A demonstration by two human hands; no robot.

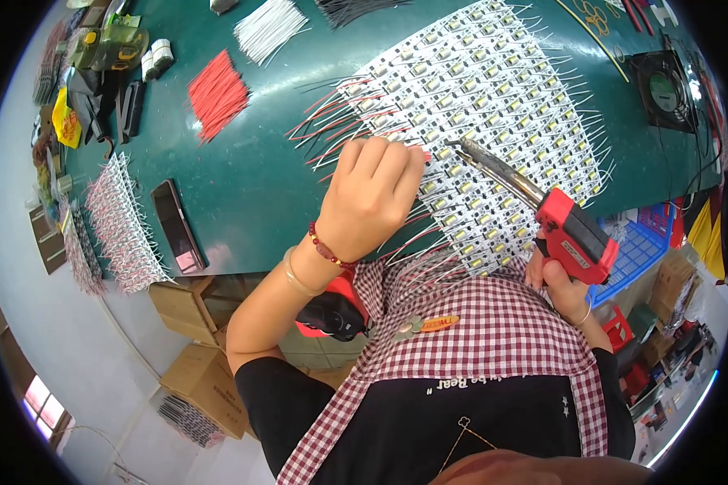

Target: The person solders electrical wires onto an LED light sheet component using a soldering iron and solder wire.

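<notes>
A large panel of small white circuit boards, joined in rows, lies on the green table. Red, white and black wires stick out from its left edge. Over the panel's left part, my left hand is closed in a pinch, with the red ends of wires showing at the fingertips. Most of what it grips is hidden by the fingers. My right hand is wrapped round the red and black handle of a soldering gun. The gun's dark tip points left, over the boards and close to my left fingertips.
Cut red wires, white wires and black wires lie in piles beyond the panel. A phone and a wired board panel lie left. A black fan stands at right, above a blue basket.
</notes>
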